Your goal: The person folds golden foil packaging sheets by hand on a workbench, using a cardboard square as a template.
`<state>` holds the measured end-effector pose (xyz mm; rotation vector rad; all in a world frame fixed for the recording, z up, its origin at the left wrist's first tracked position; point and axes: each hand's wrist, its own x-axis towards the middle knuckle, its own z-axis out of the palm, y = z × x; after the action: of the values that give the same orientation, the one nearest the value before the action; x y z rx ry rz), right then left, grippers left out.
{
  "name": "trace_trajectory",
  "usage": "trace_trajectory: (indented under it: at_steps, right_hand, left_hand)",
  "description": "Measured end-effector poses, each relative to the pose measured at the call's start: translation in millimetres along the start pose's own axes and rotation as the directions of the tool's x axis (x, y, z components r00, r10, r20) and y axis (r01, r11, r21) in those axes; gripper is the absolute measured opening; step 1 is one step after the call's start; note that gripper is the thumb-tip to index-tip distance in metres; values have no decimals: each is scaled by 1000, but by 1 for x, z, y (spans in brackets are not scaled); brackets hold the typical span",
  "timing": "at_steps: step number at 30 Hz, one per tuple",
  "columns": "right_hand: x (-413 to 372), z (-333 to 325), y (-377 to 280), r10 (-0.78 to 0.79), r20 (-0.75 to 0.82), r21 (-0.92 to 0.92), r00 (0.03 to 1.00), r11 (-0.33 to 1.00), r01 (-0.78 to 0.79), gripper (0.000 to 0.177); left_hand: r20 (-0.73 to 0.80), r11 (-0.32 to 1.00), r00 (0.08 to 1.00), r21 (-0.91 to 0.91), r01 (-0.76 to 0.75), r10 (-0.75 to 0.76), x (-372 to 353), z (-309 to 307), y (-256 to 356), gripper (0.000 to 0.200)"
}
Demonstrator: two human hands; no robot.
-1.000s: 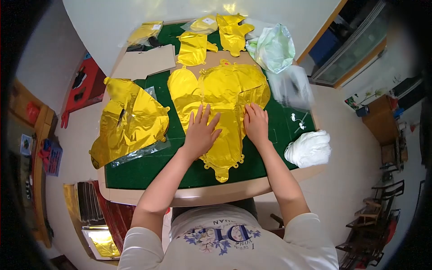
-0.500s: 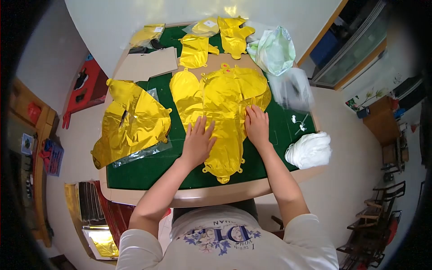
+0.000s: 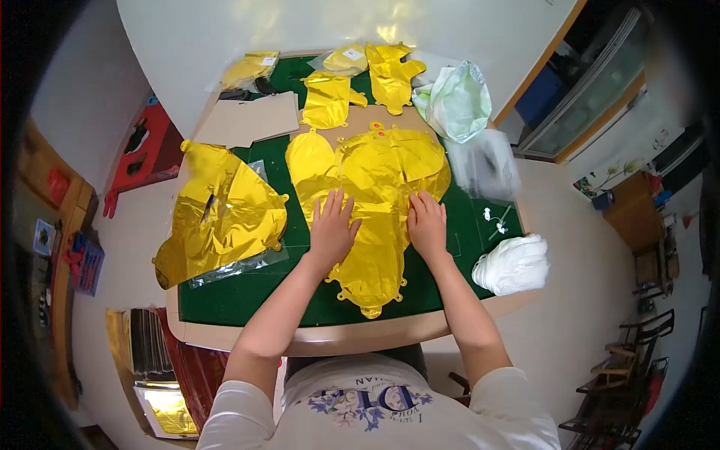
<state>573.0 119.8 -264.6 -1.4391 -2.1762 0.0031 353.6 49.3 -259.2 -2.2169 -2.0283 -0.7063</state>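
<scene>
A large flat gold foil balloon (image 3: 371, 202) lies on the green table mat, its small looped tab toward my body. My left hand (image 3: 331, 231) rests on its left side, palm down, fingers apart. On the balloon's right edge lies my right hand (image 3: 427, 225), also palm down with fingers spread. Neither hand grips anything. Left of them, another gold foil piece (image 3: 225, 217) lies partly on a clear plastic bag (image 3: 247, 268).
Smaller gold foil pieces (image 3: 325, 101) (image 3: 391, 75), a cardboard sheet (image 3: 251, 120) and a pale green plastic bag (image 3: 457, 103) lie at the back. A white string bundle (image 3: 512, 265) sits at the right edge.
My left hand has moved slightly, its fingers now pointing more straight ahead. My right hand stays at the balloon's right edge. The whole view has shifted a little.
</scene>
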Motion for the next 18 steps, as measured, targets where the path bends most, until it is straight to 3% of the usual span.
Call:
trace_trajectory:
  at_steps: [12,15,18]
  right_hand:
    - [-1,2,2,-5,-13,-3,1000,1000,5,33]
    - [-1,3,2,-18,-34,-1,999,1000,18,33]
    - [-1,3,2,-30,-70,-28,997,999,28,31]
  left_hand:
    - [-38,997,996,-4,76,-76,-2,4,3,53]
    - [-40,969,996,-237,66,-78,1,-7,2,51]
    - [21,976,982,-111,-186,189,-2,-26,9,49]
